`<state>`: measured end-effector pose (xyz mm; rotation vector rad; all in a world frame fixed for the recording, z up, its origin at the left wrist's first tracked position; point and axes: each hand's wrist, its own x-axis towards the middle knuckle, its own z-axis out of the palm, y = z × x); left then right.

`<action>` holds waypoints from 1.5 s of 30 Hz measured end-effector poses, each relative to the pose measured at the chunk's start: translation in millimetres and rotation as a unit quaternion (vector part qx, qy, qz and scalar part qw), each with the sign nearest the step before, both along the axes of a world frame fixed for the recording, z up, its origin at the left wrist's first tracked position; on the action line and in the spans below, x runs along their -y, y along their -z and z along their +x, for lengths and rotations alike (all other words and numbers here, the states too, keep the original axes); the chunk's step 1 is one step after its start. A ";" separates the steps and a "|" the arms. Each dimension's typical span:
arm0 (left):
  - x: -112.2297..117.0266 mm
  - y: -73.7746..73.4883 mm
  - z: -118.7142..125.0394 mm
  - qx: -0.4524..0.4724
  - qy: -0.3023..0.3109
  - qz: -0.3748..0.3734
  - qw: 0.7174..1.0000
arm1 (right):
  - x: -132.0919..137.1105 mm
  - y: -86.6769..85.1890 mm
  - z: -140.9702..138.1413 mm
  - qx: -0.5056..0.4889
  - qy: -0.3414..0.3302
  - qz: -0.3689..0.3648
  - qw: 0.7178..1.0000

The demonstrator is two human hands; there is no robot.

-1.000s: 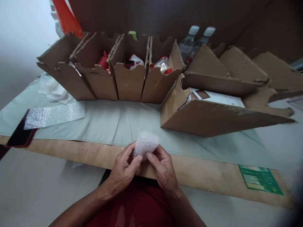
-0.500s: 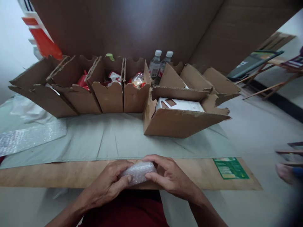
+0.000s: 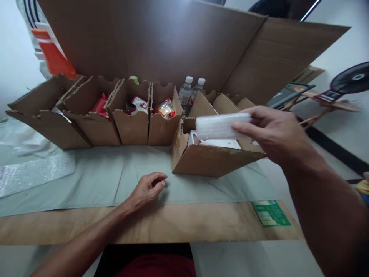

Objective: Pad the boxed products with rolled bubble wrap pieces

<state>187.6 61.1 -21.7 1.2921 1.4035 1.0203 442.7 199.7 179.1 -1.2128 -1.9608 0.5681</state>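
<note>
My right hand (image 3: 273, 132) is closed on a bubble-wrapped bundle (image 3: 219, 126) and holds it in the air over the open cardboard box (image 3: 210, 161) at centre right. White flat packs (image 3: 221, 143) lie inside that box. My left hand (image 3: 147, 189) rests on the pale green cloth (image 3: 95, 181) near the table's front, fingers loosely curled, holding nothing.
A row of open cardboard boxes (image 3: 95, 115) with red and white packets stands at the back left. Two water bottles (image 3: 190, 90) stand behind them. A bubble wrap sheet (image 3: 31, 173) lies at the left. A green sticker (image 3: 271, 212) marks the wooden table edge. A large cardboard wall rises behind.
Both hands held the bundle near my body; now the right hand alone has carried it up and right over the box, and the left hand has dropped to the cloth.
</note>
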 end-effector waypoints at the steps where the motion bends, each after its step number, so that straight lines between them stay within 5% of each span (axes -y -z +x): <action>1: 1.6 2.9 0.9 -0.009 0.007 0.006 1.000 | -10.3 -1.0 -6.7 0.045 -0.012 -0.034 0.998; 4: 5.2 6.9 0.8 -0.032 0.014 0.028 0.999 | -26.7 -4.4 -34.0 0.178 -0.027 -0.093 0.979; 7: 4.7 8.5 0.2 -0.076 0.031 0.078 0.994 | -28.2 -6.2 -69.8 0.294 -0.044 -0.076 0.952; 12: 1.9 10.4 -0.8 -0.127 0.054 0.126 0.982 | -25.0 0.8 -113.7 0.512 -0.024 -0.019 0.858; 19: 2.5 11.9 -2.7 -0.143 0.070 0.160 0.974 | -27.1 -7.4 -101.2 0.472 -0.163 -0.115 0.859; 23: 1.9 12.6 -2.4 -0.148 0.065 0.167 0.973 | -26.3 -3.1 -102.0 0.486 -0.110 -0.092 0.862; 28: -0.2 13.5 -2.4 -0.153 0.065 0.161 0.973 | -20.5 8.4 -112.8 0.579 -0.074 -0.019 0.812; 31: -1.5 14.1 -2.4 -0.146 0.062 0.148 0.976 | -21.3 10.0 -111.5 0.584 -0.076 0.008 0.808; 35: -1.2 11.0 -3.4 -0.113 0.046 0.098 0.988 | -11.8 5.0 -80.0 0.466 -0.060 0.039 0.882; 39: 4.6 -4.8 -7.2 -0.104 0.003 0.095 0.990 | 33.5 12.7 -7.4 0.208 0.028 0.130 0.969; 42: 8.6 -23.1 -8.4 -0.105 -0.031 0.109 0.988 | 70.0 41.0 56.2 0.077 0.157 0.175 0.969; 45: 3.4 -36.4 -1.6 -0.086 -0.048 0.116 0.988 | 78.6 86.2 100.9 -0.023 0.251 0.098 0.963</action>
